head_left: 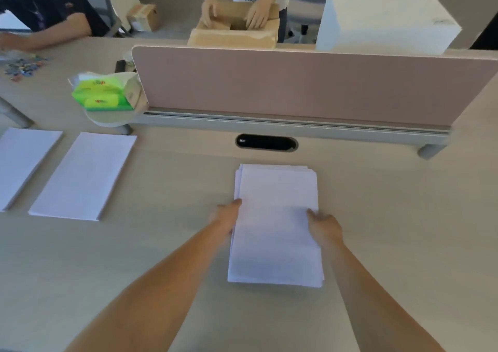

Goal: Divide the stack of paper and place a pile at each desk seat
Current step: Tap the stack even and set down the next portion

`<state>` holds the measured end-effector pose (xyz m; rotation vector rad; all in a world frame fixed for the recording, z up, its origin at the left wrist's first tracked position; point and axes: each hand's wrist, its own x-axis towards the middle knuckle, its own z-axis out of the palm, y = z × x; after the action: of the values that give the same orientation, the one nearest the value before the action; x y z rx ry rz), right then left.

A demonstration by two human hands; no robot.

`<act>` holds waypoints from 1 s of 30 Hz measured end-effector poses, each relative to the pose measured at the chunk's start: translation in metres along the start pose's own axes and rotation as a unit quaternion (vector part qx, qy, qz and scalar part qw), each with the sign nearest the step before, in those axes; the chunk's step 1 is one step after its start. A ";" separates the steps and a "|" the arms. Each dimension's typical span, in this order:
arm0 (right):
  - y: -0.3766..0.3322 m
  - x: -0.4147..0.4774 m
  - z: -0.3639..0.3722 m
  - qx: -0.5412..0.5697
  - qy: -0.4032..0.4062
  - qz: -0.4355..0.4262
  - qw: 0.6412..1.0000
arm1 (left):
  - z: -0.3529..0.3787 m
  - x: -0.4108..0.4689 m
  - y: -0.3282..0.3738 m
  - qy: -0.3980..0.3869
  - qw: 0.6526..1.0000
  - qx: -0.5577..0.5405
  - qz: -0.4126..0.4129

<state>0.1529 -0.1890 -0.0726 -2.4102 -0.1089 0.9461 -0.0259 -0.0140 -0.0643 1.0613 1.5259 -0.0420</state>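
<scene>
Far left: paper pile (23,160) flat on the worktop (175,190), cut off by the frame edge. Second pile (83,176) just beside it, apart, not touching. Behind those: green tissue pack (103,94) on a small round stand, at the left end of the pink divider (296,87).

Centre: paper stack (277,225) lies on the worktop in front of the cable slot (266,142), sheets slightly fanned at the far end. Left hand (226,218) grips its left long edge, thumb on the rim. Right hand (324,226) grips its right long edge, thumb on top. On both hands the fingers are mostly hidden.

Beyond the divider: cardboard box (234,37) with another person's hands in it. White box (385,20) to its right.
</scene>
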 end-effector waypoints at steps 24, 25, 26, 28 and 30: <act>-0.115 -0.149 0.220 -0.123 -0.084 -0.029 0.988 | -0.242 0.013 -0.071 0.089 0.996 -0.013 0.024; -0.117 -0.154 0.227 -0.118 -0.086 -0.028 0.989 | -0.250 0.017 -0.075 0.086 0.996 -0.013 0.028; -0.119 -0.158 0.233 -0.109 -0.089 -0.024 0.990 | -0.258 0.018 -0.079 0.082 0.996 -0.013 0.031; -0.120 -0.167 0.242 -0.103 -0.091 -0.022 0.990 | -0.269 0.022 -0.084 0.078 0.996 -0.009 0.040; -0.122 -0.176 0.245 -0.108 -0.076 -0.028 0.991 | -0.274 0.026 -0.087 0.067 0.997 -0.005 0.044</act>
<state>-0.1237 -0.0198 -0.0518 -2.5103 -0.3492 1.1435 -0.2880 0.1066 -0.0528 1.1408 1.5952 0.1001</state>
